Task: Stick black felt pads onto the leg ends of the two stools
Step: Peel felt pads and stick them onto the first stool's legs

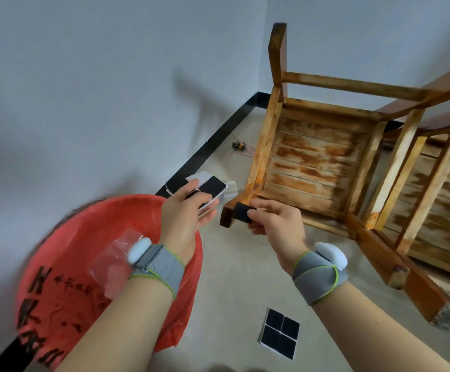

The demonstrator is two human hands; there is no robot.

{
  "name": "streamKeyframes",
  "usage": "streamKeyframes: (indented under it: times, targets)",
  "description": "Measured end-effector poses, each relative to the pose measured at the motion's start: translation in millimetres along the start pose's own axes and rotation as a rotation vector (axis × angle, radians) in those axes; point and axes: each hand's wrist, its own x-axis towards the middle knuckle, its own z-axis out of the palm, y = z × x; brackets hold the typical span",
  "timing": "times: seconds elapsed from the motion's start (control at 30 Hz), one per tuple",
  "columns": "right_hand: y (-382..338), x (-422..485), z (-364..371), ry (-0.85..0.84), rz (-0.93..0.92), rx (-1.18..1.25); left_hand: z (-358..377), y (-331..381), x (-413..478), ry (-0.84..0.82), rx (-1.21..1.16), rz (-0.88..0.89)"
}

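A: Where is the felt pad (241,212) now?

B: At the end of the near stool leg (227,214), pinched in the right hand (274,224), thumb on one side and fingers on the other. It looks bent over the leg end; I cannot tell if it sticks already.

A: How it handles?

B: I think very light, soft, bends easy, and sticky on one face. Better to hold it by the edges, then press flat on the wood.

A: And the left hand (184,213)?

B: Just left of the right one, closed around the pad sheet (210,189), w/ black squares and white backing. Thin, floppy, so grip near the middle.

A: Other things?

B: Below the hands, a spare sheet (278,332) of four pads lies on the floor (231,277). Under the left wrist is a red bin (65,264). The stool (317,157) lies on its side, past the right hand; a 2nd stool (438,183) is further right.
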Motion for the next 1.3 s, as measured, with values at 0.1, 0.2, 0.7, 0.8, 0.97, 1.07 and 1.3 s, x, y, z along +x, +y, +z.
streamKeyframes:
  times: [0.1,0.2,0.7,0.8,0.97,1.07,1.3]
  targets:
    - [16.9,11.2,6.4,-0.009,0.037,-0.014,-0.2,-23.9,16.0,-0.052,0.119,0.066]
    - [27.8,16.1,12.6,-0.035,0.040,-0.066,-2.1,-38.0,23.5,-0.044,0.283,0.120]
    - [43.0,29.7,33.9,0.145,-0.103,-0.427,3.5,-58.8,31.2,0.138,0.805,0.479]
    - [43.3,31.4,34.8,0.164,-0.095,-0.480,2.2,-59.5,34.1,0.133,0.824,0.469]
    - [43.0,32.3,33.7,0.171,-0.069,-0.454,2.2,-59.2,38.3,0.122,0.853,0.461]
    - [45.2,34.0,33.8,0.166,-0.071,-0.421,1.7,-58.4,40.3,0.118,0.849,0.452]
    - [48.7,38.5,32.5,0.167,-0.080,-0.412,2.2,-56.8,42.7,0.095,0.871,0.448]
